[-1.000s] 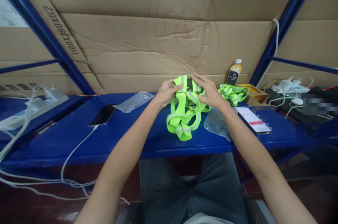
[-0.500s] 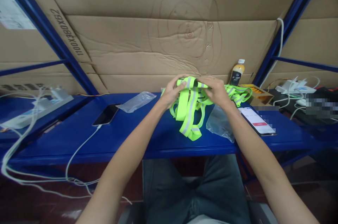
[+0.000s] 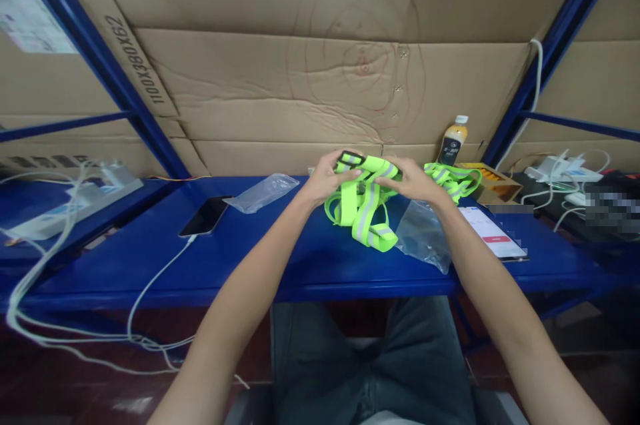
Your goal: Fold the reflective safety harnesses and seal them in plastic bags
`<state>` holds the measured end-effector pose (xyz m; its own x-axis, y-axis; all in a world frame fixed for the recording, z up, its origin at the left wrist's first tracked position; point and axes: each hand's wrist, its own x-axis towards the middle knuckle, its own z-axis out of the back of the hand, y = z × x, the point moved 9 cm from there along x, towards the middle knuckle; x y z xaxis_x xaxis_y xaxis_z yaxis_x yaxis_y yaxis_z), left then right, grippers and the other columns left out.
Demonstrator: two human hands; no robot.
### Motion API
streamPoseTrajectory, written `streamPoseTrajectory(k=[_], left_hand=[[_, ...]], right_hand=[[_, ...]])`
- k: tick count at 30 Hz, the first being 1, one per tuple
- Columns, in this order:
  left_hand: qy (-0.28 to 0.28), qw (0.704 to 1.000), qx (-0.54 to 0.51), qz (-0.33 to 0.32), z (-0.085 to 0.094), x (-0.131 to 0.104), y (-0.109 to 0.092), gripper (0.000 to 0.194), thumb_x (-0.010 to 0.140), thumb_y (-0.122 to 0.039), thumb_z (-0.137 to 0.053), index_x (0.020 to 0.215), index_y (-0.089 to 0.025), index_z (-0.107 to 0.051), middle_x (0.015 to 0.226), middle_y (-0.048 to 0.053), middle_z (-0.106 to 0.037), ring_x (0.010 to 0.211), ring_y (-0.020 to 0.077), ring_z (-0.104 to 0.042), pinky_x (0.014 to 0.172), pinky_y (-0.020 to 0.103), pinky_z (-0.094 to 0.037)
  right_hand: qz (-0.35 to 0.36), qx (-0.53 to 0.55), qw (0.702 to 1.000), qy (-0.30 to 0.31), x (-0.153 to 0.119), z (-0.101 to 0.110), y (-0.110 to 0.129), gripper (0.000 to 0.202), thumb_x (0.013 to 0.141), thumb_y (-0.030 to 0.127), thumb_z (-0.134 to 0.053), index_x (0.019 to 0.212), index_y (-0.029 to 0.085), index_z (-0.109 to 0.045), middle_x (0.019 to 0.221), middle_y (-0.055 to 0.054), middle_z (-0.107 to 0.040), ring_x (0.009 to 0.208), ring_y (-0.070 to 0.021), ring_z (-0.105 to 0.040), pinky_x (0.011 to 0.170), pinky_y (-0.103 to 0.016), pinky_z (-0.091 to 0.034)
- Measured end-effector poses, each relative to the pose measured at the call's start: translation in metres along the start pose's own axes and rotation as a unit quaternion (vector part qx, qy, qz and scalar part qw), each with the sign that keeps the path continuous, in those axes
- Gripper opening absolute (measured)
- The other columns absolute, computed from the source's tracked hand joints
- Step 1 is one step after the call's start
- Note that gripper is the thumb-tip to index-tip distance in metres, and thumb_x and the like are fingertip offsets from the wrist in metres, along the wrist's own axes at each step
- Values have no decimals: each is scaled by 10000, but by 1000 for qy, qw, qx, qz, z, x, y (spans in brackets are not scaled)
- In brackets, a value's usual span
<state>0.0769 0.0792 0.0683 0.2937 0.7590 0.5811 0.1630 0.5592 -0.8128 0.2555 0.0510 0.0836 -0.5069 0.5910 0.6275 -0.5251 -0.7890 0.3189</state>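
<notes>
Neon yellow-green reflective straps [image 3: 371, 201] with grey stripes hang in loops between my hands, their lower ends near or on the blue table [image 3: 300, 265]. My left hand [image 3: 327, 178] pinches the strap's left side, thumb on top, beside a black buckle [image 3: 352, 158]. On the other side my right hand [image 3: 409, 179] grips the strap, with its thumb pointing inward. Another bundle of the same strap [image 3: 456, 181] lies just beyond my right wrist. A clear plastic bag [image 3: 424, 235] rests on the table beneath my right forearm.
Left of my hands are an empty-looking clear bag [image 3: 264, 193] and a dark phone [image 3: 204, 217] on a white cable. To the right are a lit phone [image 3: 493, 233], a drink bottle [image 3: 454, 139] and a small open box [image 3: 493, 183]. Cardboard [image 3: 260, 78] backs the table.
The black buckle has come into view by my left hand as the strap turned. The hanging loops have swung right and risen slightly. The camera view has shifted a little.
</notes>
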Motion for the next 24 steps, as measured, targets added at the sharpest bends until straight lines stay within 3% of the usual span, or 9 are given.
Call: streamPoseTrajectory(k=[2,4,6,8,10,12,15,19,24], left_hand=[[36,998,32,-35,-8,-2,-7,520,701,-395,-995,1121,-180,-775,1156,84,-776,1122,252,-713,1021,338,-545],[41,999,3,-27,-14,-5,-4,613,740,-420,-978,1265,-222,-732,1290,90,-748,1203,259,-703,1054,338,-539],[26,997,-68,35,-18,-6,9,688,746,-524,-963,1311,-237,-694,1312,102,-746,1193,276,-725,1031,364,-569],[14,983,-144,112,-24,-8,26,691,743,-677,-907,1208,-203,-714,1211,126,-777,1113,306,-760,961,403,-612],[-7,969,-194,155,-27,-9,34,675,737,-738,-869,1085,-176,-733,1095,135,-795,1030,315,-775,887,412,-635],[-48,966,-204,153,-20,-8,35,617,674,-623,-952,1030,-165,-741,1021,114,-799,959,285,-773,840,375,-638],[-94,974,-158,133,0,-6,33,665,531,-383,-1054,1075,-171,-737,1008,63,-793,891,225,-751,809,328,-625],[-49,996,-51,52,11,-2,16,663,597,-397,-1037,1155,-202,-737,1063,53,-781,964,223,-729,906,343,-596],[41,995,87,-40,-10,-5,-8,540,706,-488,-988,1117,-207,-779,1123,78,-765,1076,256,-696,1016,356,-541]], right_hand=[[-18,-22,999,28,-1,-2,-4,366,969,493,-687,1007,142,-781,833,-45,-775,754,-219,-672,748,-329,-511],[-8,-41,999,-18,-2,6,-3,290,977,409,-664,985,152,-799,801,-38,-767,745,-221,-675,758,-333,-515],[20,-62,993,-98,-4,16,2,273,954,269,-622,1130,183,-812,994,-72,-816,914,-277,-742,876,-389,-561],[51,-98,982,-154,-8,19,6,465,894,141,-571,1303,215,-779,1245,-112,-798,1146,-328,-738,1020,-467,-565],[69,-140,974,-166,-9,14,8,629,852,59,-524,1420,239,-726,1399,-135,-739,1297,-344,-685,1117,-528,-535],[91,-153,974,-142,-8,4,13,702,846,28,-499,1480,264,-684,1469,-138,-696,1384,-339,-634,1173,-566,-503],[116,-108,983,-89,-4,-6,20,714,877,128,-602,1579,255,-583,1585,-152,-604,1478,-346,-565,1229,-588,-458],[69,-28,995,-73,0,1,14,822,886,445,-785,1625,211,-510,1648,-177,-543,1521,-365,-531,1264,-566,-421],[-6,4,1000,1,-1,-1,-3,512,904,547,-788,1271,191,-766,1153,-94,-822,1037,-309,-759,944,-429,-591]])
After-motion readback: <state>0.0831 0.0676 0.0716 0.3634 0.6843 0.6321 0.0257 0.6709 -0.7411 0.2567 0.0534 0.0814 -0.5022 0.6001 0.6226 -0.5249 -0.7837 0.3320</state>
